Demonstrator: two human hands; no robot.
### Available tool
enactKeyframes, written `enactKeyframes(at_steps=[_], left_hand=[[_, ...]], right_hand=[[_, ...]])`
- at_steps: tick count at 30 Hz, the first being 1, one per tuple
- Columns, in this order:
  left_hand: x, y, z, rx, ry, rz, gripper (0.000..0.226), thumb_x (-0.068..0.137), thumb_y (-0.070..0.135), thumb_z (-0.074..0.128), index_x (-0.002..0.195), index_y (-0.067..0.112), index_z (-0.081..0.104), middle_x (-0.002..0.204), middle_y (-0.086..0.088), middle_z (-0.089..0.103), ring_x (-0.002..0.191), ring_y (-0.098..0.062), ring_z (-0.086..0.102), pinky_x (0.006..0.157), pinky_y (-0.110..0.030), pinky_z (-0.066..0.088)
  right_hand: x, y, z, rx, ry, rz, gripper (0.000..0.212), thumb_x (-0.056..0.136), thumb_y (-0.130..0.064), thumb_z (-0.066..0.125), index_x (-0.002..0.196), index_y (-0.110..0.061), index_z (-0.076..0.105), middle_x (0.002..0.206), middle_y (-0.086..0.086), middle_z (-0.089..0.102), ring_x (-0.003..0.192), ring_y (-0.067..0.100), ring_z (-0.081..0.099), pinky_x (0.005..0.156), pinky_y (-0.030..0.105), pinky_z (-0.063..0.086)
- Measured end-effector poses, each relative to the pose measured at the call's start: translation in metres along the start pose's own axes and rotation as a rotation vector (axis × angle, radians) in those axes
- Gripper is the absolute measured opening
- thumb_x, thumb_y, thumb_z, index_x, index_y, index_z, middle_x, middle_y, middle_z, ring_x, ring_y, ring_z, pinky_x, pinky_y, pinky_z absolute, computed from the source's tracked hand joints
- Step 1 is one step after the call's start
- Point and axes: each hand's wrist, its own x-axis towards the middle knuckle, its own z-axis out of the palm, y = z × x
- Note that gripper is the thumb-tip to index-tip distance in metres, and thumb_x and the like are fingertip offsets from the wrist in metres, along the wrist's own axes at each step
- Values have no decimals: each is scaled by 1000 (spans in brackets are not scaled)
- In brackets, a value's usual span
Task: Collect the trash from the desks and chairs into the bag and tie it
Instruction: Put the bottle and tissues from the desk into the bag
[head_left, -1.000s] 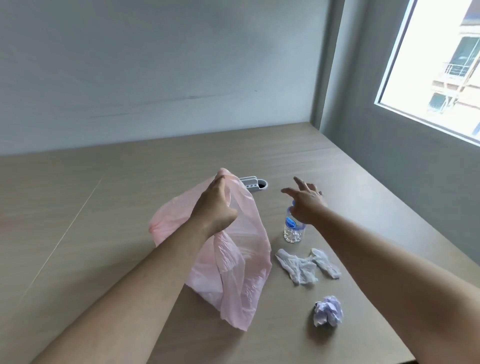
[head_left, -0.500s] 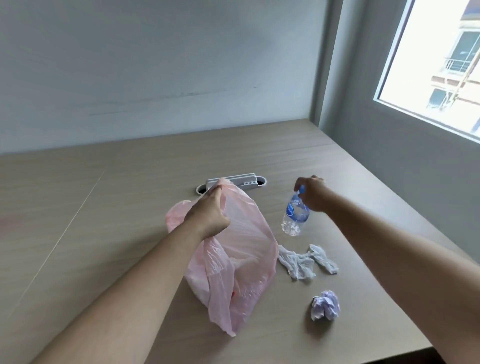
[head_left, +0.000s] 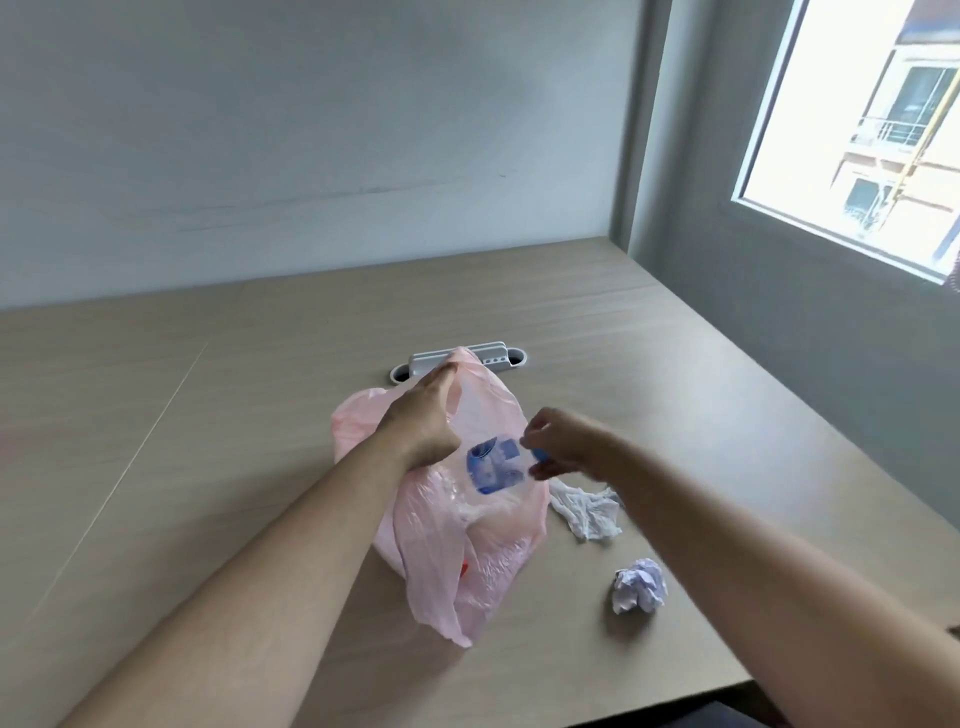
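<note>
The left hand (head_left: 423, 421) is closed on the rim of the pink bag (head_left: 483, 551), holding its mouth up above the middle of the desk (head_left: 218, 415). Just to its right, the right hand (head_left: 563, 444) pinches a small water bottle (head_left: 493, 470) by its blue-capped neck; the body hangs below and left of the fingers. The bottle looks to be at or just inside the opening, though the thin plastic makes that hard to judge. To do this well, keep the rim lifted and wide, lower the bottle past it, and only then let go, so it does not catch the edge and roll off. Further right, a crumpled white tissue (head_left: 587, 512) lies beside the bag, and a paper ball (head_left: 640, 586) sits near the desk's front edge, both yet to be collected.
</note>
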Motion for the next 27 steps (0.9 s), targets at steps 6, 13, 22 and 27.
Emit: enactKeyframes(at_steps=[6,13,22,27], left_hand=[[-1,1,6,-32,1,-17,87,75,5,59,149,21,14,136,-7,49,110,-28,53,75,-22,35],[5,11,23,-75,-38,-9,89,73,3,57,148,24,15,133,-4,50,102,-25,52,76,-23,37],[15,21,56,-58,-126,26,91,70,10,67,147,20,19,150,1,34,123,-24,47,84,-21,37],[20,15,66,-42,-135,24,85,74,10,62,148,17,20,152,0,31,128,-23,43,92,-24,38]], right_hand=[[23,54,76,373,-31,32,46,87,0,57,128,-17,46,117,12,49,100,23,59,78,30,56],[7,52,-18,-82,-246,76,23,91,-4,51,112,-6,63,102,7,61,82,17,62,67,26,50],[47,133,-42,-539,193,268,79,80,-46,65,146,-33,24,158,14,5,133,36,39,110,39,36],[62,155,-10,-789,184,204,67,81,-50,60,140,-44,29,155,4,12,135,34,28,102,48,38]])
